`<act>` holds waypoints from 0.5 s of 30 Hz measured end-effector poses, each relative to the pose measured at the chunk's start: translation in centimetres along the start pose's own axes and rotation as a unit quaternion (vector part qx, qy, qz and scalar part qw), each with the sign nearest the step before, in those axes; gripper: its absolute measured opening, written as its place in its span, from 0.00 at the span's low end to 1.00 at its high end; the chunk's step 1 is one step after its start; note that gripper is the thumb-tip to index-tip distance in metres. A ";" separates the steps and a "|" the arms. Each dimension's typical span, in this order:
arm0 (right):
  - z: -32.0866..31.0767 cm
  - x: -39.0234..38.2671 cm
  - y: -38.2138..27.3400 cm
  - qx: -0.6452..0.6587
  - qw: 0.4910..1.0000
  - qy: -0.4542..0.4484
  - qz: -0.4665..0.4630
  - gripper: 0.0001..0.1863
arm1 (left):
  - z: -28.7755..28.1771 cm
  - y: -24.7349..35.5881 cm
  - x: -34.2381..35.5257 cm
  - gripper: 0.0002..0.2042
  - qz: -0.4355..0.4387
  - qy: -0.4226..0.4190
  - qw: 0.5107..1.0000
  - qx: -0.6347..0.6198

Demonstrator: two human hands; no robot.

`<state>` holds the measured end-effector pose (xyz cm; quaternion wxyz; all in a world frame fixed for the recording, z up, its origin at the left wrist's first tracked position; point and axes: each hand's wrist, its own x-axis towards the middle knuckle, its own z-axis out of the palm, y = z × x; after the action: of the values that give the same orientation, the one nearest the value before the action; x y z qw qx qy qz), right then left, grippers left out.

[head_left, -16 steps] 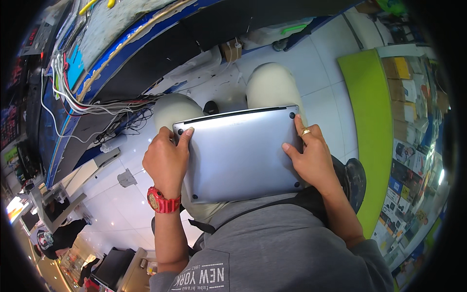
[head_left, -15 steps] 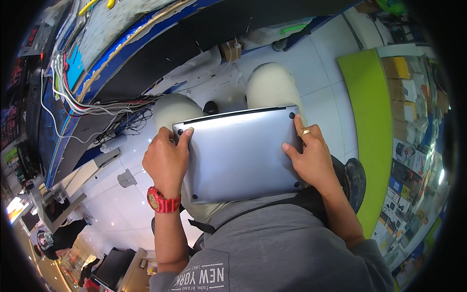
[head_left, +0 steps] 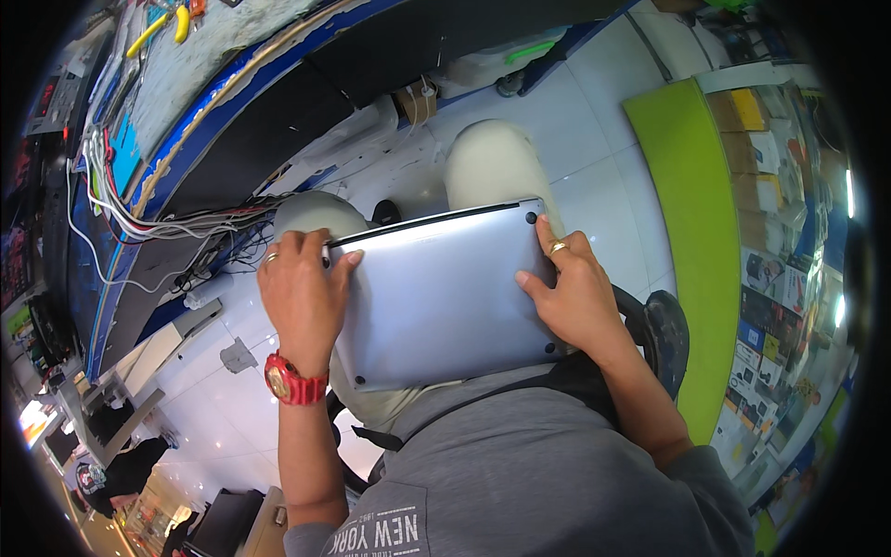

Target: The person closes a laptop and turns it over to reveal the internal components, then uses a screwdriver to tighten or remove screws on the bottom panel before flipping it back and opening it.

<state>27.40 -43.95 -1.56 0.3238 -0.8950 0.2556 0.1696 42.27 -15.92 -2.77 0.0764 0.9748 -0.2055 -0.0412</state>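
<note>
A silver-grey laptop (head_left: 436, 306) lies bottom side up across my thighs, slightly tilted, its dark hinge edge pointing away from me. Round black rubber feet sit near its corners. My left hand (head_left: 302, 292), with a ring and a red wristwatch (head_left: 295, 379), grips the far left corner: the thumb presses on the metal underside and the fingers reach over the outer edge, partly hidden. On the opposite side, my right hand (head_left: 577, 290) holds the laptop's right edge. Its index finger extends along that edge toward the far corner, and its thumb rests on the underside.
A cluttered workbench (head_left: 232, 56) with yellow-handled tools (head_left: 183, 25) stands at the far left, with a bundle of cables (head_left: 158, 227) hanging below. To the right are a green bench (head_left: 682, 186) and a display case (head_left: 770, 241) of boxed goods. A person (head_left: 130, 473) is at lower left.
The laptop has shifted slightly left in the picture, along with the surroundings. My left hand's fingers have spread farther outward at its corner. My right hand keeps its hold.
</note>
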 end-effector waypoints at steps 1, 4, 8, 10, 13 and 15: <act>0.0 0.0 0.0 0.000 1.000 0.003 -0.003 0.40 | 0.1 0.1 0.5 0.19 0.038 -0.011 0.999 -0.033; 0.4 0.0 0.5 -0.002 1.000 0.012 -0.022 0.40 | 1.0 1.1 1.5 0.19 0.072 -0.053 0.992 -0.092; 0.2 0.0 0.4 -0.009 1.000 0.008 -0.016 0.40 | 2.0 2.3 3.7 0.17 0.071 -0.142 0.968 -0.192; 0.2 0.0 0.5 -0.022 0.999 0.015 -0.020 0.41 | 1.6 3.0 5.1 0.17 0.045 -0.228 0.949 -0.213; 0.3 0.0 0.6 -0.024 0.999 0.018 -0.021 0.41 | 2.4 3.3 6.9 0.18 0.049 -0.304 0.914 -0.263; 0.3 0.1 0.7 -0.012 0.999 0.015 -0.027 0.41 | 2.9 3.6 7.7 0.18 0.051 -0.334 0.896 -0.288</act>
<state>27.03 -44.23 -2.13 0.3136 -0.9079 0.2341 0.1499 47.55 -22.74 -5.42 0.2823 0.8275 -0.2474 -0.4175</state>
